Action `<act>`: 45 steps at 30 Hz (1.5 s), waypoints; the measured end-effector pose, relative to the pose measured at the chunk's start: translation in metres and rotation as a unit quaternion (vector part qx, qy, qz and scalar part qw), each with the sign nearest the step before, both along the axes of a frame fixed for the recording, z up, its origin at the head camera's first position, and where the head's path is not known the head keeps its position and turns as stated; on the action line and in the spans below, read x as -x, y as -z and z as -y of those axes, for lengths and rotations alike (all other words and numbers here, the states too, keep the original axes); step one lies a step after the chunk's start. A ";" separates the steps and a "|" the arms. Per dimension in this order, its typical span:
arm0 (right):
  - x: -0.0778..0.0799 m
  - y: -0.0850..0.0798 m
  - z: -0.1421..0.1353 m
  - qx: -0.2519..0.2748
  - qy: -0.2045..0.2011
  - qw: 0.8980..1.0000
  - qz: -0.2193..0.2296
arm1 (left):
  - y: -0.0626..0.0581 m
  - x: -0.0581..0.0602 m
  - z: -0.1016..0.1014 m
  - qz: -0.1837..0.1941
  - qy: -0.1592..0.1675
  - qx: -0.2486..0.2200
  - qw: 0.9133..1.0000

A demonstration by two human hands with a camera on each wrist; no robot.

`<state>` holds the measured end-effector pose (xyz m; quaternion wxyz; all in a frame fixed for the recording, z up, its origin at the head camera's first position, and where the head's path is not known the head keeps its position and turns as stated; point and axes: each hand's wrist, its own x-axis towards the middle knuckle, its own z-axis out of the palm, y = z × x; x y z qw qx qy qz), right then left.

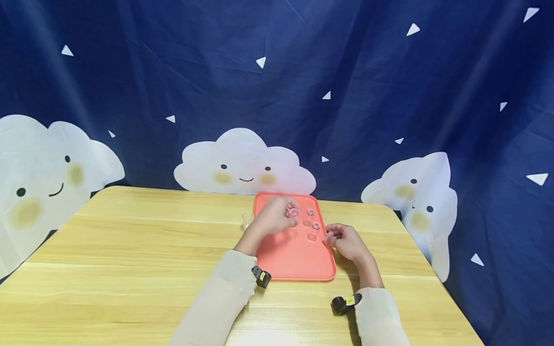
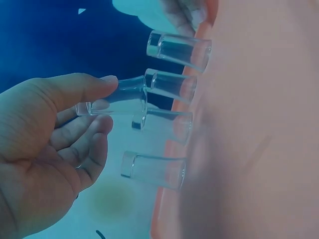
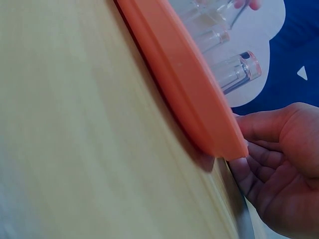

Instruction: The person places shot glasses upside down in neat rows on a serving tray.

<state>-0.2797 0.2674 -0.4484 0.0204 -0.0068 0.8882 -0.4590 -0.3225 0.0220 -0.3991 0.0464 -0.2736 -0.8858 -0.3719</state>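
My left hand (image 1: 271, 216) is over the far left part of a coral-pink tray (image 1: 296, 262). Its thumb and fingers pinch a clear shot glass (image 2: 122, 97), thick base toward the palm and rim facing the tray. Several more shot glasses (image 2: 162, 169) stand upside down on the tray in a loose group, just beyond the held one. At the tray's right edge, my right hand (image 1: 349, 242) grips the rim (image 3: 232, 134) between thumb and fingers, as the right wrist view shows. The held glass is partly covered by my left fingers in the head view.
The tray lies on a light wooden table (image 1: 130, 259), close to its far edge. A clear glass (image 1: 247, 220) shows beside the tray's left edge, partly behind my left wrist. Behind the table hangs a dark blue curtain (image 1: 207, 72) with smiling clouds.
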 end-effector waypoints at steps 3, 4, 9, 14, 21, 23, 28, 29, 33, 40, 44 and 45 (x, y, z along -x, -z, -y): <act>-0.001 0.001 0.000 0.000 0.000 1.000 0.000 | 0.002 -0.001 -0.004 -0.003 0.003 0.017 1.000; -0.001 0.001 0.000 0.000 0.000 1.000 0.000 | 0.003 -0.001 -0.005 -0.001 0.005 0.020 1.000; 0.000 0.002 -0.001 0.002 0.003 1.000 0.002 | 0.004 -0.004 -0.008 0.007 0.010 0.026 1.000; 0.002 0.003 -0.002 0.006 0.003 1.000 0.002 | 0.005 -0.004 -0.009 0.019 0.017 0.023 0.999; 0.001 0.001 -0.001 0.004 0.002 1.000 0.003 | 0.009 -0.002 -0.010 0.007 0.027 0.051 0.998; 0.001 0.000 0.000 0.003 0.002 1.000 0.003 | 0.010 -0.002 -0.010 0.004 0.029 0.058 0.998; 0.001 0.000 -0.001 0.004 0.002 1.000 0.003 | 0.012 -0.003 -0.011 -0.002 0.035 0.071 0.997; 0.001 0.000 -0.001 0.003 0.002 1.000 0.003 | 0.012 -0.003 -0.011 -0.004 0.035 0.075 0.997; 0.001 0.000 -0.001 0.004 0.002 1.000 0.004 | 0.015 -0.003 -0.012 -0.006 0.034 0.089 0.995; 0.001 0.000 -0.001 0.002 0.005 1.000 0.006 | 0.021 -0.001 -0.013 -0.015 0.033 0.108 0.994; 0.001 0.000 0.000 0.004 0.008 1.000 0.009 | 0.021 0.000 -0.013 -0.014 0.033 0.102 0.994; 0.001 0.000 0.000 0.005 0.008 1.000 0.009 | 0.021 0.000 -0.013 -0.010 0.033 0.097 0.995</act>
